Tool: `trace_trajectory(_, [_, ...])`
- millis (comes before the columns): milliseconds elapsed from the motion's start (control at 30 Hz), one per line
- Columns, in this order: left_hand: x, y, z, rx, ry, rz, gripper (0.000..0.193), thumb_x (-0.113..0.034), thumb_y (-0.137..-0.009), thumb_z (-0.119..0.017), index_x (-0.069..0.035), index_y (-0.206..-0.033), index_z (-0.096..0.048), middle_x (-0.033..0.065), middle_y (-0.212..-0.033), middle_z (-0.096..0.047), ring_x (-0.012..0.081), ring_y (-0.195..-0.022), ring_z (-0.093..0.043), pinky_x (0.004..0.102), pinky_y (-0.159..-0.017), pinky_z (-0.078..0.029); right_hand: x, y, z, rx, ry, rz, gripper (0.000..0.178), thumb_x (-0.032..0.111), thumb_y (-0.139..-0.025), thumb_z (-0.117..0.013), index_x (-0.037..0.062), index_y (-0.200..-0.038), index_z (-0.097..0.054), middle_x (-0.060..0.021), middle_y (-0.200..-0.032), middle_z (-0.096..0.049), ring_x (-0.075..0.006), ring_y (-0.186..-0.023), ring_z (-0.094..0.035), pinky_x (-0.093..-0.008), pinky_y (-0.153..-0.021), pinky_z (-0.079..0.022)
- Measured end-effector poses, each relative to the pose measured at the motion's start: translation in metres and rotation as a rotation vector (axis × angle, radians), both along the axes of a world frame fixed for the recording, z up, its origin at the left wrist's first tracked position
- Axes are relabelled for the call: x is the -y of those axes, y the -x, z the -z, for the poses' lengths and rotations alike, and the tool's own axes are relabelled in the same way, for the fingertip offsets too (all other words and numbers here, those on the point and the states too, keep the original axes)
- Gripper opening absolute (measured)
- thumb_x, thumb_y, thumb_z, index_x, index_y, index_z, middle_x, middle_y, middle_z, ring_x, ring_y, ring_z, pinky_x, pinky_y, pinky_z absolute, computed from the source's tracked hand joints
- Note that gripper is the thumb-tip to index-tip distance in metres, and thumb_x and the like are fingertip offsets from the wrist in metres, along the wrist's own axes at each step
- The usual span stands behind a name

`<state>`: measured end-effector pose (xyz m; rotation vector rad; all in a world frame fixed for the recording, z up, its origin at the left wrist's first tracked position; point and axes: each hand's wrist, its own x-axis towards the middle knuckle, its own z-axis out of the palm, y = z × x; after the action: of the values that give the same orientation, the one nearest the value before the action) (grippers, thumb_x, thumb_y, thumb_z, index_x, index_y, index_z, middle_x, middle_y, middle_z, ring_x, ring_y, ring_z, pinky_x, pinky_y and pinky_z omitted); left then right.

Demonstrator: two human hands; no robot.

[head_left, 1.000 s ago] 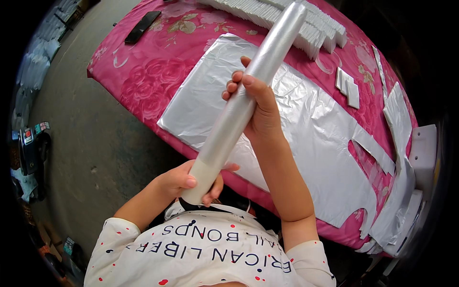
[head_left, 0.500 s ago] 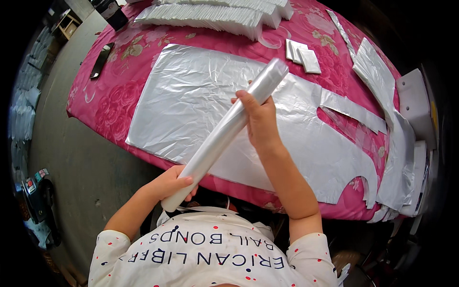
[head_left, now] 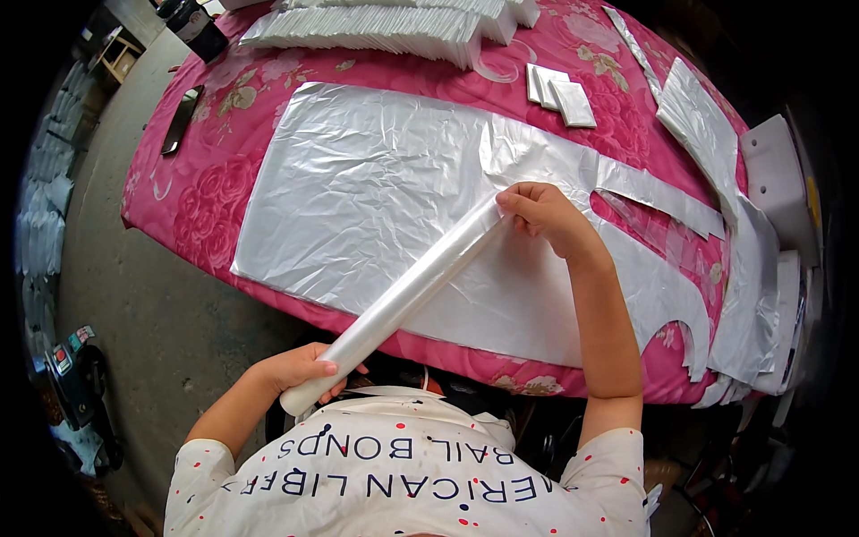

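Note:
A rolled-up tube of shiny, translucent plastic film [head_left: 403, 295] runs diagonally in front of me, its lower end close to my shirt. My left hand [head_left: 313, 369] is wrapped round it near that lower end. At the upper end, my right hand [head_left: 548, 217] pinches the tip between thumb and fingers. Beneath the roll lies a flat, wrinkled stack of silvery-white plastic sheets [head_left: 349, 192], with curved cut-outs and narrow straps toward the right.
Pink floral cloth [head_left: 215, 215] covers the table. Folded white packets [head_left: 358, 38] stand in rows at the back; a few small ones [head_left: 573, 103] lie nearer. A phone [head_left: 182, 120] and dark bottle [head_left: 195, 31] are left. Plastic strips [head_left: 707, 125] and a white box [head_left: 777, 188] sit right.
My right hand has slid along to the roll's upper end and moved right and nearer me. The roll's top has dropped lower; my left hand shifted slightly left and down.

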<state>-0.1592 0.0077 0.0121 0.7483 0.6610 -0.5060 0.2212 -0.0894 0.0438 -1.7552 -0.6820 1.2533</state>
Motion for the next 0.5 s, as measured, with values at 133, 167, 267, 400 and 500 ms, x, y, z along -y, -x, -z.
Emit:
trace_trajectory(133, [0.0,-0.002,-0.007,0.011,-0.062,0.035,0.066,-0.043,-0.071,-0.071,-0.001,-0.117,-0.052,0.0039,-0.072,-0.058,0.0086,-0.06,-0.056,0.0221,-0.058,-0.048,-0.001,0.005,0.003,0.034,-0.068,-0.018,0.017,0.02,-0.085,-0.062,0.0036,-0.083,-0.062,0.0029,-0.067,-0.054,-0.0043,-0.057,-0.045,-0.0188,-0.051,-0.036])
trace_trajectory(167, [0.0,-0.002,-0.008,0.022,-0.085,0.05,0.063,-0.041,-0.072,-0.07,-0.003,-0.118,-0.052,0.0034,-0.073,-0.058,0.0081,-0.061,-0.056,0.0216,-0.06,-0.048,0.0,0.004,0.005,0.051,-0.064,-0.019,0.017,0.02,-0.084,-0.062,0.0028,-0.084,-0.062,0.002,-0.068,-0.055,-0.0048,-0.058,-0.047,-0.0197,-0.052,-0.038])
trace_trajectory(267, [-0.003,0.001,-0.008,0.015,-0.069,0.073,0.061,-0.038,-0.073,-0.07,-0.003,-0.12,-0.051,0.0037,-0.074,-0.058,0.0083,-0.062,-0.057,0.0219,-0.06,-0.048,0.007,-0.011,0.014,0.156,-0.085,0.071,0.017,0.019,-0.084,-0.061,0.0016,-0.085,-0.062,0.0013,-0.069,-0.055,-0.0053,-0.06,-0.048,-0.0205,-0.052,-0.039])
trace_trajectory(400, [-0.013,0.033,0.0,-0.035,0.057,0.108,0.069,-0.034,-0.068,-0.076,0.001,-0.121,-0.049,0.0068,-0.078,-0.061,0.0116,-0.068,-0.06,0.0249,-0.065,-0.049,0.027,-0.063,0.022,0.431,-0.102,0.304,0.019,0.019,-0.086,-0.059,0.0,-0.085,-0.062,0.0017,-0.065,-0.054,-0.0053,-0.056,-0.047,-0.0211,-0.051,-0.039])
trace_trajectory(500, [-0.025,0.066,0.018,-0.007,0.089,0.179,0.063,-0.025,-0.069,-0.077,0.001,-0.12,-0.049,0.0082,-0.087,-0.063,0.0142,-0.078,-0.061,0.0271,-0.074,-0.049,0.066,-0.13,0.045,0.626,-0.164,0.437,0.022,0.021,-0.087,-0.057,-0.0004,-0.085,-0.062,0.0015,-0.062,-0.053,-0.0065,-0.051,-0.045,-0.023,-0.048,-0.037])
